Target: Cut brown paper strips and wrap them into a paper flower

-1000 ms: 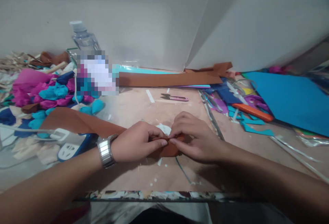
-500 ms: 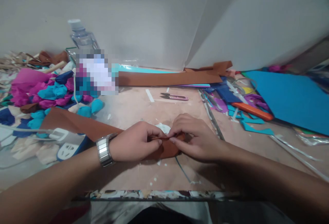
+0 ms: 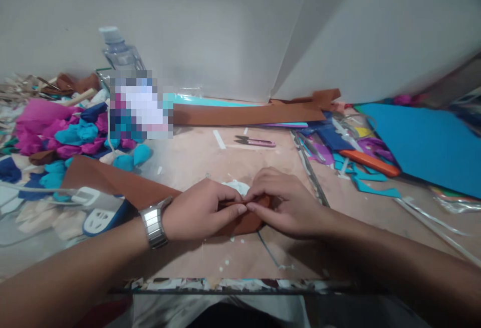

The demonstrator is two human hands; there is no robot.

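Note:
A long brown strip (image 3: 124, 182), looking like paper or thin foam sheet, runs from the left under my left wrist to the middle of the table. My left hand (image 3: 205, 207), below a metal watch, pinches the strip's upper edge between thumb and fingers. Right beside it, my right hand (image 3: 287, 202) pinches the same edge, with the two thumb tips almost touching. The strip's edge looks gathered or folded there, and its lower part (image 3: 244, 225) shows beneath the thumbs. Behind the fingers lies a small white piece (image 3: 236, 186), partly hidden.
Thread snips (image 3: 255, 142) lie beyond my hands, before another brown strip (image 3: 248, 114). At left are a power strip (image 3: 101, 217), crumpled coloured bundles (image 3: 75, 132) and a bottle (image 3: 122, 52). At right are an orange-handled cutter (image 3: 370, 163) and a blue sheet (image 3: 432, 142).
My left thumb and fingers have shifted slightly right along the brown strip, closer to my right thumb. My right hand has barely moved.

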